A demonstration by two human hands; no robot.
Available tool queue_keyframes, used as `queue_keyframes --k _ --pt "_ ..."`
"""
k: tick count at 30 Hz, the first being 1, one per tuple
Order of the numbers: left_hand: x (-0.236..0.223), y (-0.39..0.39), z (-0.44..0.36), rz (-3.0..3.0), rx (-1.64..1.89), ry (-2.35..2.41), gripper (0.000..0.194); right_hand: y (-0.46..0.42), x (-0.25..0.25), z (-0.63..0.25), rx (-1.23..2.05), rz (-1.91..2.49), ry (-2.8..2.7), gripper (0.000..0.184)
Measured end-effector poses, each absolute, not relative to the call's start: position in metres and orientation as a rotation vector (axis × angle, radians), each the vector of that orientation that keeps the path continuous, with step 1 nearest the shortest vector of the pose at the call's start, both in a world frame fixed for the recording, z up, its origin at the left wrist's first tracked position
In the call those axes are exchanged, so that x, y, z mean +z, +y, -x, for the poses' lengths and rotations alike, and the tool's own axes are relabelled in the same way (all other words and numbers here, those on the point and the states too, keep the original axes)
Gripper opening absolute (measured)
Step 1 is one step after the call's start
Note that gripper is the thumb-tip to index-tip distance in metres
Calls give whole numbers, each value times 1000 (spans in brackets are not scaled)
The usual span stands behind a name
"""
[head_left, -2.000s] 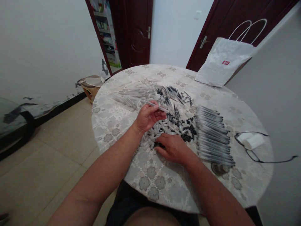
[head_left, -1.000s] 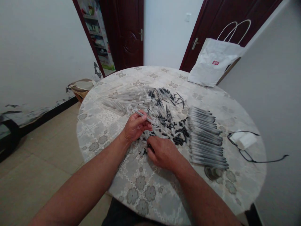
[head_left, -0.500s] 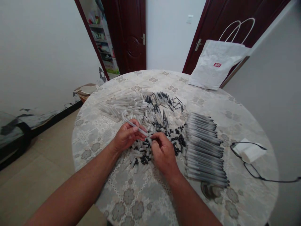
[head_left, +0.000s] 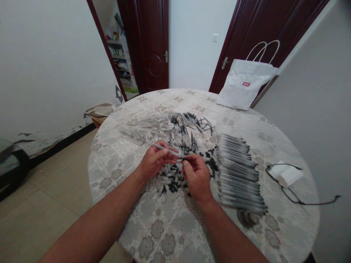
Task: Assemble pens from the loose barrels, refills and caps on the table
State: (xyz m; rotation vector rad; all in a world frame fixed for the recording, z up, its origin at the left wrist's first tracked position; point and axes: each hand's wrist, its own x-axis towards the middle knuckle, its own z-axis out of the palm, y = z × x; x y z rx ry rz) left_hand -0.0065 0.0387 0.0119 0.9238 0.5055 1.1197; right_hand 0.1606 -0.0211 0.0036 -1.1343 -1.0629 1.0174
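Observation:
My left hand (head_left: 153,162) is closed around a clear pen barrel (head_left: 157,145), which slants down to the right. My right hand (head_left: 199,179) pinches a small black piece (head_left: 183,159) close to the barrel's right end; whether the two touch, I cannot tell. Under and around both hands lie loose small black pen parts (head_left: 173,187) and whitish caps. Beyond my left hand is a heap of clear barrels (head_left: 142,126). Thin dark refills (head_left: 206,126) are scattered at the heap's right.
Right of my right hand, pens with dark tips (head_left: 240,175) lie side by side in a long row. Eyeglasses (head_left: 294,201) and a white tissue roll (head_left: 290,176) rest farther right. A white paper bag (head_left: 242,86) stands at the back of the round, cloth-covered table (head_left: 164,223).
The camera view has shifted slightly. Both hands remain close together at the barrel's right end, and the black piece at my right fingertips shows more clearly now.

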Motion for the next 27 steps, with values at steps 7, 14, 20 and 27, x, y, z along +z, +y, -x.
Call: queue_keyframes --k 7,14,20,27 --pt "14 33 0 -941 1109 491 27 -21 4 -164 910 1126 -1146 16" --pt "14 33 -2 -912 1145 480 28 -20 4 -164 871 1106 -1134 16" --pt "16 33 -2 -930 1153 452 26 -20 0 -165 878 1101 -1142 20" --pt "16 32 -4 -936 1135 458 31 -19 -1 -167 882 1092 -1161 21"
